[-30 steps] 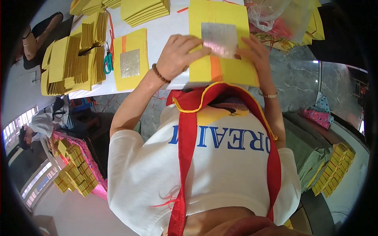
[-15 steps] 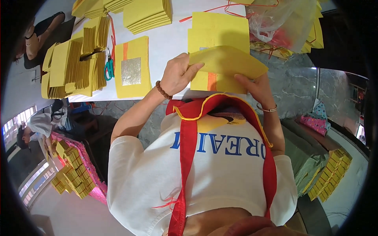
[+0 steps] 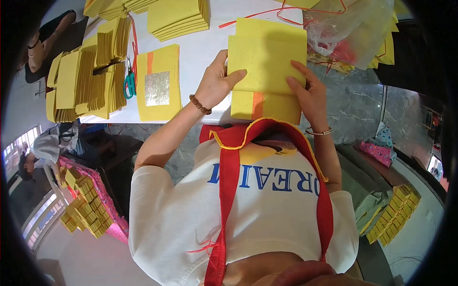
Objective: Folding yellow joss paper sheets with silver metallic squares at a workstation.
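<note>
In front of me at the table's near edge lies a stack of yellow paper [image 3: 267,62], with an orange strip on the sheet below. My left hand [image 3: 220,81] grips the left edge of the upper paper, thumb on top and fingers partly hidden behind. At the right edge, my right hand [image 3: 307,93] pinches the same paper between thumb and fingers; the index finger lies on its surface. Left of my left hand rests another yellow stack [image 3: 160,105] with a silver square and an orange strip. Teal-handled scissors [image 3: 130,85] lie beside it.
Folded yellow paper bundles [image 3: 74,78] stand at the table's left, with another stack [image 3: 177,19] at the back. A clear plastic bag [image 3: 341,28] and red cord [image 3: 281,10] lie back right. People sit at left; tied yellow bundles [image 3: 393,214] are stacked at lower right.
The upper yellow paper, bent up and curled before, now lies flatter over the stack. My left hand has shifted slightly; my right hand's fingers have come up along the right edge.
</note>
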`<state>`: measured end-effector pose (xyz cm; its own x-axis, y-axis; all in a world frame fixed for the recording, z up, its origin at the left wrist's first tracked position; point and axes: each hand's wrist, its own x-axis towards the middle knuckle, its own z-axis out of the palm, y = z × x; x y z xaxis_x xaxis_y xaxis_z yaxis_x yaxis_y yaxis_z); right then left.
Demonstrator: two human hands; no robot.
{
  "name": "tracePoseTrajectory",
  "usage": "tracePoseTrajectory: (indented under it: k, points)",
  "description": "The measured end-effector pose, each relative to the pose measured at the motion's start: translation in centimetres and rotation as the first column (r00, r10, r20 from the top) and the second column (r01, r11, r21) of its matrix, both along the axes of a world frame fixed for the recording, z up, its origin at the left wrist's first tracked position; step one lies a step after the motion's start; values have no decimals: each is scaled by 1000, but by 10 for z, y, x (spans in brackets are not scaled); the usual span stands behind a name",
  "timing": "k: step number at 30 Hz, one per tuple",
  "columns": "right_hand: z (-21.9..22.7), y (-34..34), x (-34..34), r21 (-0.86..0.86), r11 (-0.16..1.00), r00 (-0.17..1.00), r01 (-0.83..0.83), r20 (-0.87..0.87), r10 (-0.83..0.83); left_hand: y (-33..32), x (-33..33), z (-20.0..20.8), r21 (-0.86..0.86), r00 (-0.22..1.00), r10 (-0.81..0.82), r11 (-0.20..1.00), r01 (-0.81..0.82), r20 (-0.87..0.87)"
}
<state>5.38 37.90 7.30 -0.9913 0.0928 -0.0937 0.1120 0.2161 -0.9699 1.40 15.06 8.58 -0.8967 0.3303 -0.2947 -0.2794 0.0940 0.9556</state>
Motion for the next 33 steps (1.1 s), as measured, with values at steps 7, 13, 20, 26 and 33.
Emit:
tracePoseTrajectory:
  k: [7,13,20,26,33]
  points:
    - [1,-4,1,17,999,997,36,64,-37,1,0,-8,-79,992,60,995,-68,-107]
    - [-6,-8,3,90,992,996,91,-33,-88,2,0,-2,-223,995,39,973,-59,-95]
    - [-3,-9,4,164,976,989,144,3,-147,13,-6,25,-631,726,-255,713,-305,-638]
    - [-10,-9,4,170,975,988,142,-89,-129,47,-3,21,-686,414,-569,692,-226,-711]
    - [1,-8,14,601,751,909,273,-416,3,48,-5,-10,-803,407,-699,566,-188,-588]
